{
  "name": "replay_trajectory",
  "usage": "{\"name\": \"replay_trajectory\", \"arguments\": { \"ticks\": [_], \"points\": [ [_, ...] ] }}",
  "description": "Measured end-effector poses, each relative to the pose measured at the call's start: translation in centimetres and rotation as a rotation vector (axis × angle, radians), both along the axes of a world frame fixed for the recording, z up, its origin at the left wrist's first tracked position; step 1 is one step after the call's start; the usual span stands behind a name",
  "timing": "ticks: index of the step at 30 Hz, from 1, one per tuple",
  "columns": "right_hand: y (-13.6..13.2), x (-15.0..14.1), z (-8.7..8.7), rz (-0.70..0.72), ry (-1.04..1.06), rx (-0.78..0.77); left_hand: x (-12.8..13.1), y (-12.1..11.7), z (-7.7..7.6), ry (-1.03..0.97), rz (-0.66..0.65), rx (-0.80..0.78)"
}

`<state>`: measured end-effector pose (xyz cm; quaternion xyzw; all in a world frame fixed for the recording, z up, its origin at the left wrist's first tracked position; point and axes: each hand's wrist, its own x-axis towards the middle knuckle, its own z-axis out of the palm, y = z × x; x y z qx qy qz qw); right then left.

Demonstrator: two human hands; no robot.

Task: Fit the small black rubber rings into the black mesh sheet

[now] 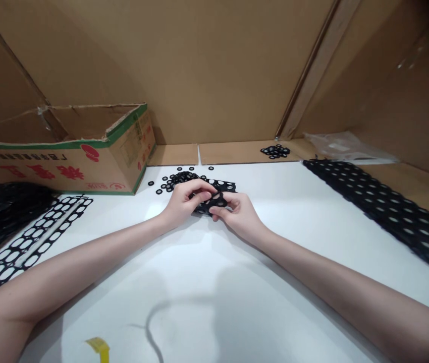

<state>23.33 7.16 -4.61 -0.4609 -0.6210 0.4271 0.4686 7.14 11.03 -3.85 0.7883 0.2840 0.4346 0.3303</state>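
Note:
A small black sheet with round holes (220, 184) is held just above the white table, in the middle of the view. My left hand (184, 201) pinches its left part between thumb and fingers. On the right side, my right hand (243, 214) grips the sheet's near edge with closed fingertips. Loose black rings (180, 177) lie in a pile behind and left of my left hand, with several scattered around it. The fingers partly cover the sheet, and I cannot tell whether a ring is between them.
An open cardboard box (119, 166) stands at the left. Black sheets with large holes (33, 237) lie before it, beside a dark heap (6, 217). At right are stacked perforated black sheets (384, 209), a clear plastic bag (346, 146) and a small ring pile (275, 150). Yellow tape (100, 347) is in front.

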Motion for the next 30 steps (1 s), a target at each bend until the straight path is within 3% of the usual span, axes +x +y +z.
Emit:
{"name": "replay_trajectory", "arguments": {
  "ticks": [6, 15, 21, 30],
  "points": [
    [-0.1, -0.1, 0.0, 0.002, -0.015, 0.013, 0.1, -0.4, 0.1, 0.02, 0.027, 0.096],
    [0.0, -0.1, -0.2, 0.05, -0.063, 0.01, 0.0, 0.3, -0.3, -0.08, 0.069, -0.086],
    [0.0, -0.1, 0.1, 0.078, -0.063, -0.008, -0.2, 1.4, -0.6, -0.216, 0.172, -0.176],
    [0.4, -0.1, 0.1, 0.08, -0.026, -0.018, -0.2, 2.1, -1.1, -0.309, 0.18, -0.257]
  ]
}}
